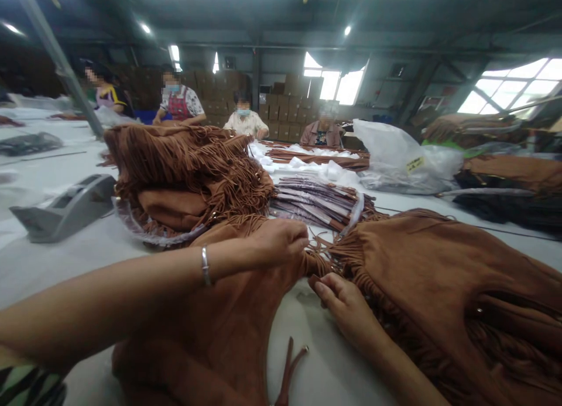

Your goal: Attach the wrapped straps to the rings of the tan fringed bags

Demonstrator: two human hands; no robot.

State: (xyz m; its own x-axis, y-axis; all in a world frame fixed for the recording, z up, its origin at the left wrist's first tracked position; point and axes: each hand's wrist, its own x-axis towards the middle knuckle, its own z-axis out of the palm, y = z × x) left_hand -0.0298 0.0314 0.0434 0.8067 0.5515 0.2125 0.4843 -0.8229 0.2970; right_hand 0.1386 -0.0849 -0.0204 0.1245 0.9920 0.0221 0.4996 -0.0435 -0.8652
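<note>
My left hand (278, 242), a bracelet on its wrist, is closed with its fingertips pinched together above the fringe; what they hold is hidden. Just below and to the right, my right hand (345, 303) pinches a small brown suede strip (314, 281) between thumb and fingers. Under my left arm lies a brown suede bag (237, 312) with its fringe towards the middle. Another brown fringed bag (413, 260) lies to the right, beyond my right hand. A thin brown strap with a metal end (287, 371) rests on the white table (311, 336) between them.
Fringed brown bags (175, 160) are piled behind my left arm, beside a grey tape dispenser (70, 207). Wrapped straps (311, 201) lie ahead, with a clear plastic bag (390, 154) to their right. Several people sit across the table, and cartons (281, 110) are stacked behind.
</note>
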